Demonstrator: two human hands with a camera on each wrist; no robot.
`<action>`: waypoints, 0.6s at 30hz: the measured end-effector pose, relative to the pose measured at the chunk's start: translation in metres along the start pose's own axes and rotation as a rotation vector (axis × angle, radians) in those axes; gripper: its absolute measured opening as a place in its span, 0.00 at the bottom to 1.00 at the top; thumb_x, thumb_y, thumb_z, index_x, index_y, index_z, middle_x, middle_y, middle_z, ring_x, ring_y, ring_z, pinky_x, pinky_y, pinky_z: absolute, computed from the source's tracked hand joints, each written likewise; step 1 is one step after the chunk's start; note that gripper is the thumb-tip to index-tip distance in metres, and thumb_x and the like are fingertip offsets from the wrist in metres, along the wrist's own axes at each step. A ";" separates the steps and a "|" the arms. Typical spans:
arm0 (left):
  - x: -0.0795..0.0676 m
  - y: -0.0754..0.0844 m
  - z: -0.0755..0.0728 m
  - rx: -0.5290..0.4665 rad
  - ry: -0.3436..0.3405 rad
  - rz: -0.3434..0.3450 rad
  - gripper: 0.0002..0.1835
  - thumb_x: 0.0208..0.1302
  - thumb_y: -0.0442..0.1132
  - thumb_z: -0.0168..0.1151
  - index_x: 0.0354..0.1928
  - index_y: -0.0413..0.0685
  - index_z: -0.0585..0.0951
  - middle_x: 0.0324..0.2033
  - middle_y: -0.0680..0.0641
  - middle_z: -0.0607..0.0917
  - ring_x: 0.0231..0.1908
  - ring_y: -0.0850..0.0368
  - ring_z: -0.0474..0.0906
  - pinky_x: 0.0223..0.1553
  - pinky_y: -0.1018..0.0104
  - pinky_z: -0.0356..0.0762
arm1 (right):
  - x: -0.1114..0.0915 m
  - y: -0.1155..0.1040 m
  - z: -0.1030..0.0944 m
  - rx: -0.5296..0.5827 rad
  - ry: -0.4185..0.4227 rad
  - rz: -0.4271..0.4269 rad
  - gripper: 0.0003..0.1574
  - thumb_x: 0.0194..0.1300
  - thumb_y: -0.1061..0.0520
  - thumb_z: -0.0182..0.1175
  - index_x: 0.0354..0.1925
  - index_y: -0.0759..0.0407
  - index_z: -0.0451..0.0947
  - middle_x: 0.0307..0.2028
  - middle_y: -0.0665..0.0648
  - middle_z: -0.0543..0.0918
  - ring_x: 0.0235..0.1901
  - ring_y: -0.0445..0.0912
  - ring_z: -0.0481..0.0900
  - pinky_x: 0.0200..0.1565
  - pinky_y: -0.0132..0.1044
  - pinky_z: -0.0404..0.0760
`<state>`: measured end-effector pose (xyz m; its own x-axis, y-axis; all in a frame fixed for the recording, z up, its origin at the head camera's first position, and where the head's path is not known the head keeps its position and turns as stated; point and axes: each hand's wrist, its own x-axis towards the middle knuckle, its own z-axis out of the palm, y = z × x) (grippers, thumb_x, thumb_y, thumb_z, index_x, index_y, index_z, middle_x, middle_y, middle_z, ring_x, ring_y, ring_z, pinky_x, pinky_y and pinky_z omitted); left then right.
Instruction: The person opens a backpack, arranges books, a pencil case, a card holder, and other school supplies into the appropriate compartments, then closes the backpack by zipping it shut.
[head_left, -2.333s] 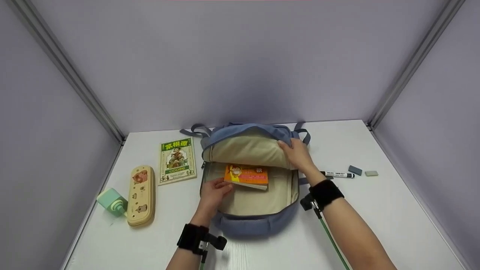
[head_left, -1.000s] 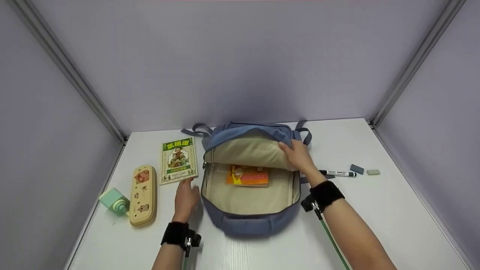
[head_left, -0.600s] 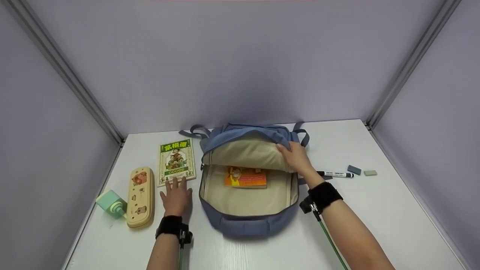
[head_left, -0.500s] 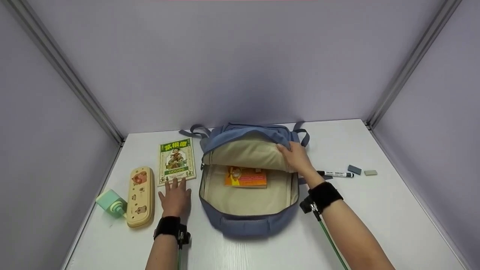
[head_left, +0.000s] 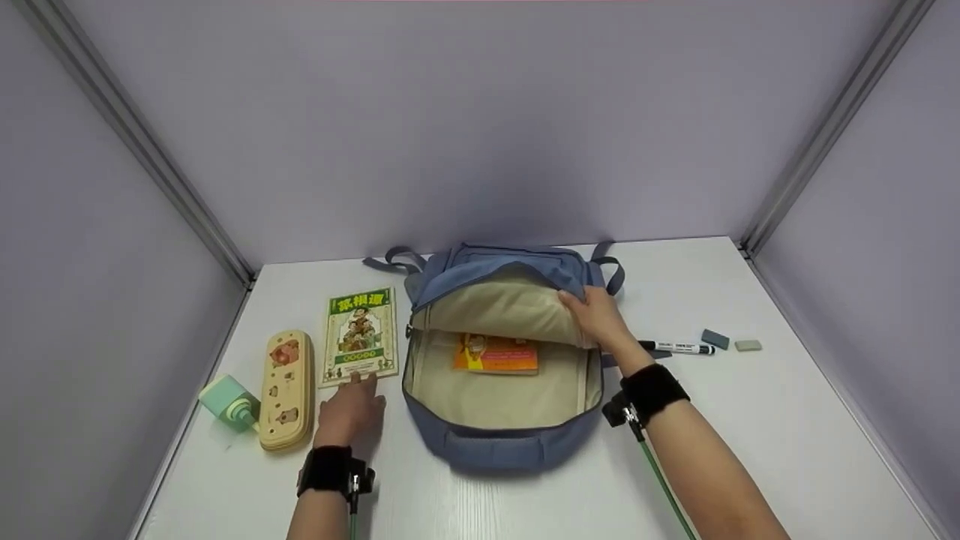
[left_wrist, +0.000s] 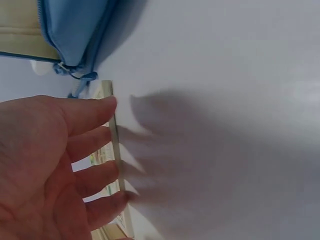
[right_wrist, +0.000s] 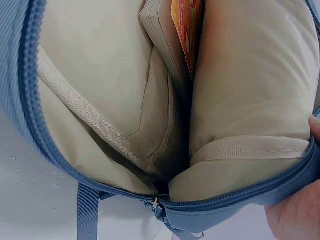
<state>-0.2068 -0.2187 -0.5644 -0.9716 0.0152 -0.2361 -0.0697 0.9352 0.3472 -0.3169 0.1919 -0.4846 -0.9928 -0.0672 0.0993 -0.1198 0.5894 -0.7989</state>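
Observation:
A blue backpack [head_left: 491, 454] lies unzipped on the table, its cream lining showing. My right hand [head_left: 602, 319] grips the edge of its raised front flap [head_left: 502, 300], thumb on the lining side. An orange book [head_left: 499, 358] rests inside, partly hidden under the flap; its page edges show in the right wrist view. Left of the bag lies a green-and-cream book [head_left: 360, 334]. My left hand [head_left: 349, 412] touches that book's near edge with extended fingertips. In the left wrist view, the fingers [left_wrist: 97, 177] lie spread along the book's edge.
Beyond the green book's left side are a yellow pencil case [head_left: 285, 390] and a mint-green bottle [head_left: 229, 401] with a pump-like top. Right of the backpack lie a marker [head_left: 679, 347], a dark grey-blue eraser [head_left: 715, 339] and a pale eraser [head_left: 748, 346]. Walls enclose the table.
My left hand has left the orange book in the backpack and gone left to the green book. That book has slid slightly towards me. My right hand keeps holding the flap.

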 end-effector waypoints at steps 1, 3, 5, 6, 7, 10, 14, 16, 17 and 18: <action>-0.003 0.001 0.001 0.005 0.003 0.006 0.28 0.72 0.43 0.52 0.71 0.40 0.66 0.67 0.26 0.62 0.61 0.26 0.66 0.54 0.24 0.59 | 0.000 0.000 0.001 -0.001 -0.001 -0.002 0.24 0.71 0.48 0.59 0.21 0.55 0.65 0.17 0.50 0.65 0.19 0.44 0.66 0.27 0.38 0.67; -0.010 0.003 0.002 0.019 0.013 0.006 0.27 0.71 0.41 0.53 0.69 0.41 0.69 0.66 0.26 0.65 0.56 0.26 0.71 0.51 0.27 0.65 | -0.001 0.000 0.001 0.000 -0.003 -0.002 0.24 0.71 0.48 0.59 0.21 0.56 0.66 0.18 0.50 0.65 0.19 0.44 0.66 0.27 0.38 0.67; -0.016 0.006 0.001 0.031 0.014 -0.002 0.25 0.70 0.39 0.53 0.68 0.42 0.71 0.64 0.27 0.68 0.51 0.27 0.75 0.46 0.31 0.71 | -0.001 0.000 0.002 0.000 -0.004 -0.006 0.24 0.71 0.49 0.59 0.21 0.56 0.66 0.18 0.50 0.66 0.19 0.44 0.66 0.27 0.38 0.67; -0.018 0.008 0.001 0.028 0.010 -0.015 0.24 0.71 0.39 0.52 0.67 0.40 0.72 0.61 0.27 0.71 0.49 0.28 0.76 0.42 0.34 0.74 | -0.002 0.000 0.002 0.005 -0.004 -0.005 0.24 0.71 0.49 0.59 0.21 0.56 0.66 0.18 0.50 0.66 0.19 0.44 0.66 0.27 0.38 0.67; -0.021 0.010 0.000 0.025 0.008 -0.026 0.24 0.70 0.39 0.52 0.66 0.39 0.73 0.58 0.27 0.74 0.47 0.29 0.78 0.39 0.35 0.75 | -0.002 0.000 0.002 0.008 -0.007 -0.004 0.24 0.71 0.49 0.59 0.21 0.56 0.67 0.18 0.50 0.66 0.19 0.44 0.66 0.27 0.38 0.67; -0.027 0.016 -0.001 -0.013 -0.004 -0.067 0.20 0.69 0.37 0.52 0.59 0.37 0.78 0.48 0.30 0.81 0.41 0.32 0.80 0.32 0.39 0.77 | -0.003 0.000 0.002 0.023 -0.009 0.010 0.24 0.71 0.49 0.59 0.21 0.56 0.66 0.18 0.50 0.66 0.20 0.44 0.66 0.27 0.38 0.67; -0.033 0.023 -0.003 -0.042 0.022 -0.097 0.10 0.65 0.36 0.55 0.39 0.39 0.85 0.33 0.37 0.84 0.32 0.39 0.82 0.28 0.41 0.76 | -0.004 0.001 0.002 0.034 -0.011 0.026 0.23 0.71 0.48 0.59 0.22 0.56 0.67 0.19 0.51 0.66 0.21 0.45 0.67 0.28 0.38 0.67; -0.036 0.025 -0.003 -0.040 0.040 -0.102 0.09 0.62 0.34 0.57 0.29 0.41 0.84 0.27 0.40 0.84 0.28 0.43 0.81 0.26 0.43 0.76 | -0.004 0.001 0.002 0.033 -0.015 0.023 0.22 0.71 0.49 0.58 0.23 0.56 0.68 0.20 0.51 0.67 0.21 0.45 0.67 0.28 0.38 0.68; -0.037 0.026 -0.003 -0.034 0.044 -0.106 0.09 0.61 0.33 0.57 0.26 0.41 0.83 0.25 0.41 0.83 0.27 0.44 0.81 0.25 0.44 0.77 | -0.004 0.001 0.002 0.037 -0.017 0.024 0.22 0.71 0.49 0.59 0.23 0.56 0.68 0.20 0.51 0.67 0.21 0.45 0.67 0.28 0.38 0.68; -0.039 0.026 -0.003 -0.030 0.050 -0.108 0.09 0.60 0.33 0.57 0.23 0.41 0.82 0.23 0.41 0.83 0.25 0.45 0.81 0.24 0.44 0.77 | -0.004 0.001 0.002 0.040 -0.019 0.024 0.22 0.71 0.49 0.59 0.23 0.56 0.68 0.20 0.51 0.67 0.21 0.45 0.67 0.28 0.38 0.67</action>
<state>-0.1716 -0.1962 -0.5434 -0.9679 -0.1036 -0.2288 -0.1810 0.9193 0.3495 -0.3126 0.1912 -0.4876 -0.9952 -0.0689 0.0689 -0.0957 0.5581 -0.8242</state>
